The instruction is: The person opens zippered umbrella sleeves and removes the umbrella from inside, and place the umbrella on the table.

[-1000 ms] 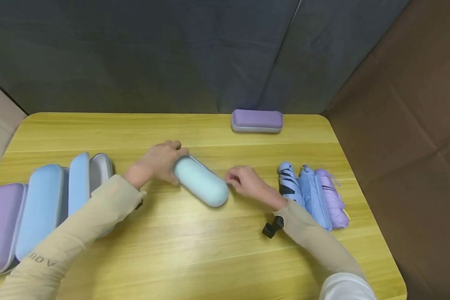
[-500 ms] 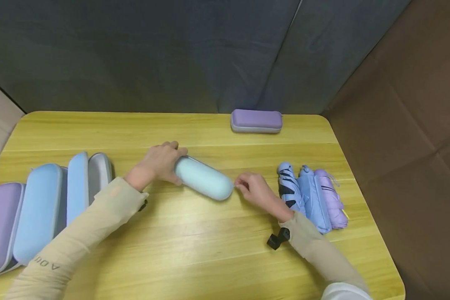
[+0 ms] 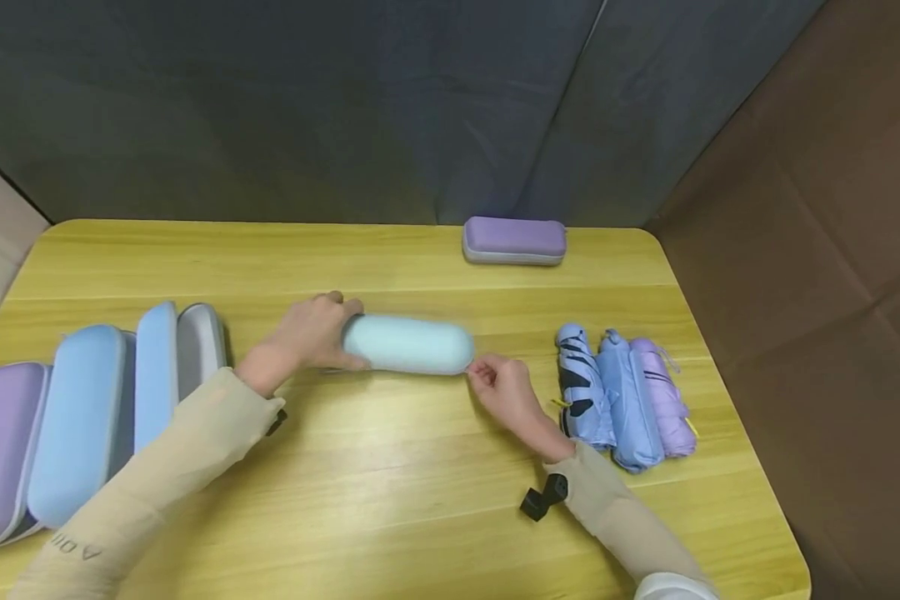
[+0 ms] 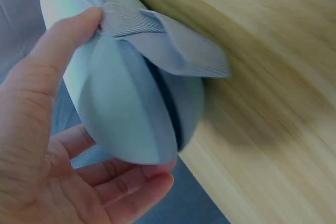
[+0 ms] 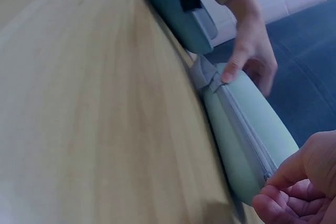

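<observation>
A mint-green hard zip case [image 3: 412, 343] lies crosswise on the table between both hands. My left hand [image 3: 311, 333] grips its left end, the thumb lying by a grey fabric loop [image 4: 189, 51] and the fingers bent around the far side. A dark slit runs along the seam at that end in the left wrist view. At the case's right end, thumb and fingers of my right hand [image 3: 506, 392] pinch the small zipper pull [image 5: 268, 176]. The zipper [image 5: 247, 124] runs along the near side from there toward the loop. The case's inside is hidden.
A purple zip case [image 3: 515, 239] sits at the table's back edge. Larger purple [image 3: 3, 450] and blue [image 3: 78, 417] cases stand at left, beside a narrower blue case [image 3: 157, 367] standing open. To the right lie folded umbrellas: striped blue [image 3: 581, 375], plain blue [image 3: 628, 404] and purple [image 3: 663, 400].
The mint-green case has turned from slanting down to the right to lying nearly level. My right hand has shifted slightly right and down, staying at the case's right end.
</observation>
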{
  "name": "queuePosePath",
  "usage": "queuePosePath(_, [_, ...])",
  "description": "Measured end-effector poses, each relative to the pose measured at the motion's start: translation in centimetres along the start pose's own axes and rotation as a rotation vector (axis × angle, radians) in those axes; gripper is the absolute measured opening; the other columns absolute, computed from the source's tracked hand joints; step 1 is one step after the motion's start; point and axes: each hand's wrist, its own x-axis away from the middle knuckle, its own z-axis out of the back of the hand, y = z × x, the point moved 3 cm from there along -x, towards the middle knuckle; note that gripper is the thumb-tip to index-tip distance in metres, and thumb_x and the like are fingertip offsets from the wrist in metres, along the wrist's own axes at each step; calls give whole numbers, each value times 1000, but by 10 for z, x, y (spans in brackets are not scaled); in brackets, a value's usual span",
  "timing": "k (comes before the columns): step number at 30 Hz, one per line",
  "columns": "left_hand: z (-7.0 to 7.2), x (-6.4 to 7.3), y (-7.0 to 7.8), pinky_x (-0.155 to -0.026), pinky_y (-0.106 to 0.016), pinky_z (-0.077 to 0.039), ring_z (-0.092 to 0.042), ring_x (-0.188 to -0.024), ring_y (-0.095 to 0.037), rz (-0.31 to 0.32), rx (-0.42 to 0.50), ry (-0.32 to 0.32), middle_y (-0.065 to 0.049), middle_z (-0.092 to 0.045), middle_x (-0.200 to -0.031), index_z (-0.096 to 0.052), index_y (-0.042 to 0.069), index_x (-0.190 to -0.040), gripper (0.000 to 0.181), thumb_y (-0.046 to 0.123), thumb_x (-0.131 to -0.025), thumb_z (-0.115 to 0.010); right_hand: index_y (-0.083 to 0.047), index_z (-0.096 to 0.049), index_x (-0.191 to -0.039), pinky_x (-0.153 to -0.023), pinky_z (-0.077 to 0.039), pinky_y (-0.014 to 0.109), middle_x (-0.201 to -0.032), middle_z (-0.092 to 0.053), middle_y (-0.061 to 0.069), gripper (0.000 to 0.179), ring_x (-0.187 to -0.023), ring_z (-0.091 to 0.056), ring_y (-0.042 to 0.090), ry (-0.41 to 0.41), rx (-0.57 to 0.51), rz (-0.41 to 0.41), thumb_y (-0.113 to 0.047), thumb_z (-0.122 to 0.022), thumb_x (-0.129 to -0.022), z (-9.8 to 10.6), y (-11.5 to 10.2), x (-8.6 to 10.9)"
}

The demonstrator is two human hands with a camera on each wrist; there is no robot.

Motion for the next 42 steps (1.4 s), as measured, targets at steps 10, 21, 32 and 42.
queuePosePath(10, [2,13,-5,-76,-48,-51,-60,-86,-33,-34,138,-9,-21,-60,-101,-62,-3,-117,65,32,-66,-83,4,-68,-76,-55,-51,22,-69,-66,11,5,-61,-61,17,65,12,-25,7,-65,-79,-2,0,-10])
queuePosePath(21, [1,13,-7,-76,-49,-50,-59,-87,-32,-11,163,-5,-18,-61,-100,-64,0,-114,64,31,-62,-86,3,-68,-73,-54,-47,12,-63,-64,8,7,-56,-59,12,50,86,135,8,-64,-73,-43,-37,-9])
queuePosePath(32, [0,15,-5,-73,-48,-51,-60,-84,-32,-4,152,12,-19,-61,-98,-64,-1,-114,64,29,-61,-86,-2,-67,-73,-58,-51,18,-68,-66,5,9,-64,-64,14,11,274,251,6,-64,-75,-79,-74,-17])
queuePosePath(42, [-2,20,-4,-74,-48,-51,-59,-86,-31,-2,163,41,-17,-59,-100,-63,1,-116,64,28,-62,-85,0,-69,-82,-58,-47,12,-73,-66,7,4,-65,-63,13,-151,201,234,-1,-66,-80,-70,-78,-27])
